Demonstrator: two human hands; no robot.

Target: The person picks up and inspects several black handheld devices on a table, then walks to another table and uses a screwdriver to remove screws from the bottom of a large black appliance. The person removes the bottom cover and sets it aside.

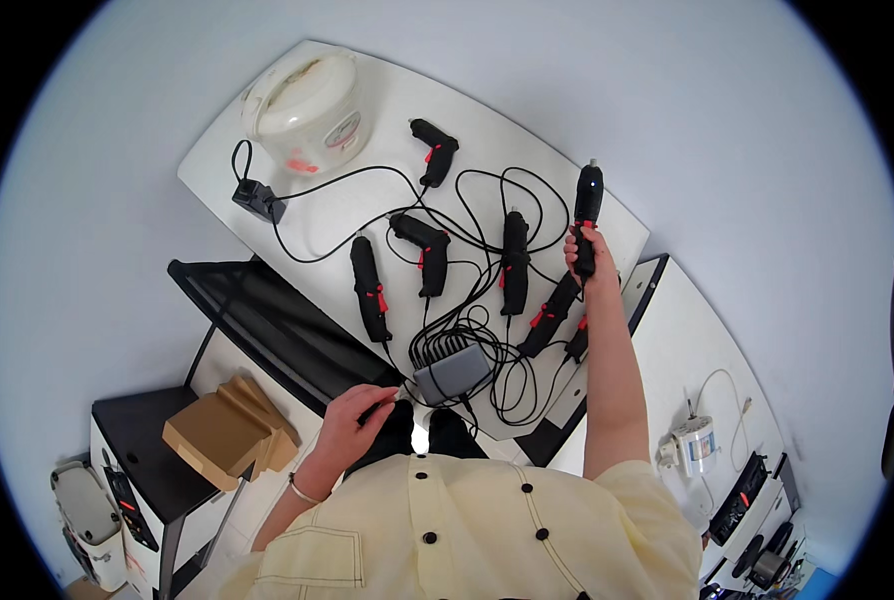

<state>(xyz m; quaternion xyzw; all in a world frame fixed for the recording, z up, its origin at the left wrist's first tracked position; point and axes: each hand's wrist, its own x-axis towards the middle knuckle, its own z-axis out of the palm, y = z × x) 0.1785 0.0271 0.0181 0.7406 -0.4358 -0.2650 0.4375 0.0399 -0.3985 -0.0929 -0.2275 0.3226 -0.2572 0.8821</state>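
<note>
My right hand [589,252], raised over the right end of the white table, is closed round the grip of a black electric screwdriver [589,192] with a small lit light. The tool stands straight with its tip pointing away from me. Close to the table's front edge, my left hand [359,415] has its fingers curled round a small dark thing, mostly hidden. Beside it sits a grey multi-port charger [454,374] with several black cables plugged in. More black electric screwdrivers with red switches, one straight [370,290] and one bent [429,250] among them, lie across the table.
A white rice cooker [312,110] stands at the table's far left, near a black plug block [259,200]. Looped cables spread between the tools. Left of the table are a black mesh panel [277,320] and an opened cardboard box [229,432]. A white appliance [694,445] is at right.
</note>
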